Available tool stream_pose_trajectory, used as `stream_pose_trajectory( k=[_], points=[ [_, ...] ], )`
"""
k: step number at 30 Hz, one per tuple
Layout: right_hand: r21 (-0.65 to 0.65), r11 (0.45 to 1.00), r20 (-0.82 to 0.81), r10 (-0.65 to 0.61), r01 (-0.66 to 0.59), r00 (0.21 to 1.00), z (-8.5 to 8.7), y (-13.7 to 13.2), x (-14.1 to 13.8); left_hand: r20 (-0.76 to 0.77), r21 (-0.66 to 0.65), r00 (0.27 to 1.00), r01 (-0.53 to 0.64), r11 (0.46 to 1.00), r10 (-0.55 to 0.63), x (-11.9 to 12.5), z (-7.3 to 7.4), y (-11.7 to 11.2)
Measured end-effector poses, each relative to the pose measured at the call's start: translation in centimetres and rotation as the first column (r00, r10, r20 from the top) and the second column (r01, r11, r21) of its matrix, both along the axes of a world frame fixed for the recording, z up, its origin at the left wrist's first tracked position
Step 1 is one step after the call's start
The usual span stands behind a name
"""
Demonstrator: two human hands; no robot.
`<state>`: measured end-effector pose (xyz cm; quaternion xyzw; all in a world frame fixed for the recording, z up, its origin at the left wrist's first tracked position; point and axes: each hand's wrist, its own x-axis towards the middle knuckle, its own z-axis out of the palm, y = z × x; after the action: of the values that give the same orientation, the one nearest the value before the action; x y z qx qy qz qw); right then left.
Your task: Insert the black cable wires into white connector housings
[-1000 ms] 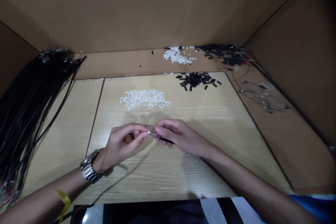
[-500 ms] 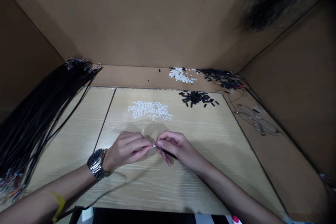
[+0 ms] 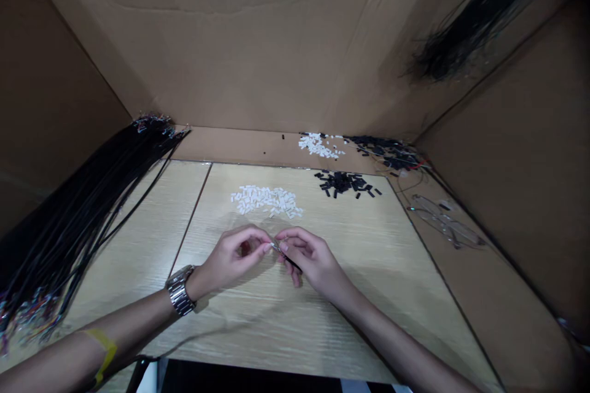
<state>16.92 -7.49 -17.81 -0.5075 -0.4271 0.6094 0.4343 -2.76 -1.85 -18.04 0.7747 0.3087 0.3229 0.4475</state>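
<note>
My left hand (image 3: 230, 258), with a metal watch (image 3: 180, 290) on its wrist, and my right hand (image 3: 306, 258) meet over the middle of the wooden board (image 3: 369, 245). Both pinch the tip of a thin black cable (image 3: 289, 261), whose small metal end shows between the fingertips. The cable runs back under my right palm. A heap of small white connector housings (image 3: 267, 201) lies just beyond my hands. A heap of black housings (image 3: 345, 182) lies farther right.
A thick bundle of black cables (image 3: 78, 215) lies along the left. More white pieces (image 3: 318, 145) and black pieces (image 3: 387, 147) sit at the back. A pair of glasses (image 3: 442, 224) rests on the right. Cardboard walls (image 3: 258, 43) enclose the bench.
The view has tilted upward, so the hands and heaps sit lower in the picture. Both hands keep pinching the cable end, with the fingers shifted slightly.
</note>
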Motion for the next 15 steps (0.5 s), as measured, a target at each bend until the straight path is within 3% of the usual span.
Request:
stream_pose_trajectory(
  k=[4,10,15],
  points=[
    [-0.011,1.0,-0.012,-0.009,0.009,1.0,0.09,0.04,-0.04,0.026,0.015,0.999,0.03,0.999,-0.03,0.16,0.48,0.15],
    [-0.013,0.998,-0.015,-0.062,0.062,0.998,0.57,-0.02,-0.31,0.052,-0.083,0.998,0.029,0.996,-0.025,0.17,0.15,0.04],
    [-0.006,0.996,-0.012,-0.085,0.085,0.996,0.39,-0.02,-0.38,-0.001,-0.028,1.0,-0.006,1.0,0.006,0.0,-0.34,0.06]
  ],
)
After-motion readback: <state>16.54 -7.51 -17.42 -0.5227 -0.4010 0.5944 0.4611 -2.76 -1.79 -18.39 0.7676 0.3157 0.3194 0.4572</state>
